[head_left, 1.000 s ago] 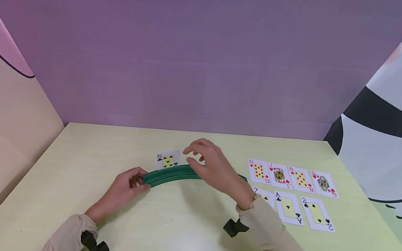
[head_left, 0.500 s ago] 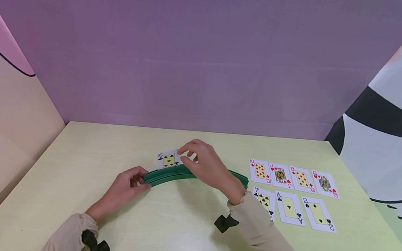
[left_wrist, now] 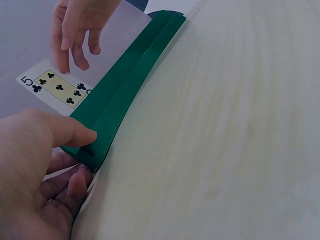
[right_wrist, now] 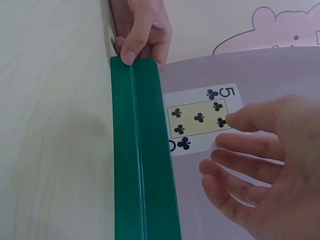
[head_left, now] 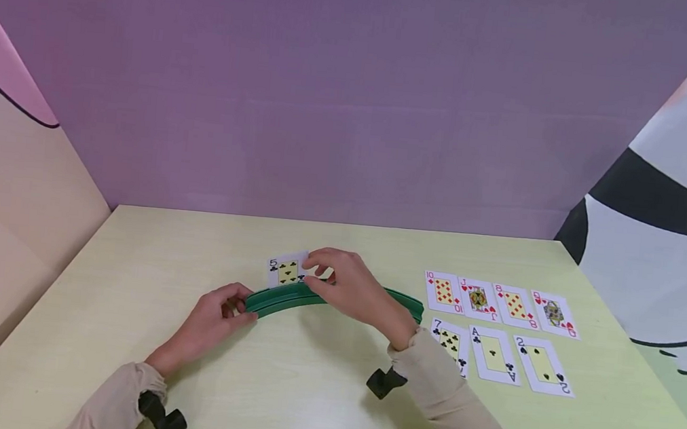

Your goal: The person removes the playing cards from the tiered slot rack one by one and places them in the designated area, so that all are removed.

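Note:
A curved green card holder (head_left: pixel 287 296) is raised off the table, with a five of clubs (head_left: pixel 285 272) standing in its groove near the left end. My left hand (head_left: pixel 214 315) grips that end, thumb on the front face and fingers underneath, as the left wrist view shows. My right hand (head_left: pixel 349 286) is behind the holder at the card's right edge. Its fingers are bent loosely and spread apart. In the right wrist view, one fingertip (right_wrist: pixel 232 121) overlaps the edge of the card while the other fingers stay off its face.
Face-up cards lie in two rows to the right. The back row has a ten of diamonds (head_left: pixel 443 293), a jack (head_left: pixel 478 300), an eight (head_left: pixel 515 306) and a queen (head_left: pixel 554 315). In front are a seven (head_left: pixel 450 343), an ace (head_left: pixel 493 354) and a two (head_left: pixel 543 366).
My right hand has moved left and slightly down to the five of clubs, and its thumb and index finger have come to the card's edge. The left hand keeps its grip on the holder.

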Tool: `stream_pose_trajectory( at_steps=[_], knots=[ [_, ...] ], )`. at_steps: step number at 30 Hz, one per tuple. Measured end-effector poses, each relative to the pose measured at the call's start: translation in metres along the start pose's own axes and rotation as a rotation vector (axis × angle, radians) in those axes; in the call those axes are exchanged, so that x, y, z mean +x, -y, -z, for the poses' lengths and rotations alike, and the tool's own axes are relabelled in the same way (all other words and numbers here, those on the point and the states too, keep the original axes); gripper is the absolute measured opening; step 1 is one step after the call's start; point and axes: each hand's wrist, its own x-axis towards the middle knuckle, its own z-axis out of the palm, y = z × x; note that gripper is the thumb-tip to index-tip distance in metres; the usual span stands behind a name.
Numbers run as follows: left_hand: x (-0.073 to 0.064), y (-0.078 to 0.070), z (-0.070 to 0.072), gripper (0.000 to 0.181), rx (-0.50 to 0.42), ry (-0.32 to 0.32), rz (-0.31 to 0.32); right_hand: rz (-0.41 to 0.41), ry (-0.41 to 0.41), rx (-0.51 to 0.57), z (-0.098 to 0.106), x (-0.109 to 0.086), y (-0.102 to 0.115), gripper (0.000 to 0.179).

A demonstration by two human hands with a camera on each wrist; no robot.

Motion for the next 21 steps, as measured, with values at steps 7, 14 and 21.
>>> stream_pose_trajectory(
  at_steps=[7, 14, 21],
  knots=[
    [0.0009, 0.0006, 0.0004, 0.026, 0.001, 0.005, -0.004, -0.017, -0.001, 0.022, -0.0018, -0.0013, 0.003, 0.029],
    [0.0011, 0.0014, 0.0005, 0.025, 0.001, -0.001, -0.005, 0.008, -0.041, 0.013, -0.003, -0.0014, 0.0034, 0.023],
    [0.0006, 0.0008, 0.0009, 0.025, -0.009, 0.003, -0.001, 0.034, -0.172, 0.037, -0.0039, -0.0009, 0.0051, 0.02]
  ],
)
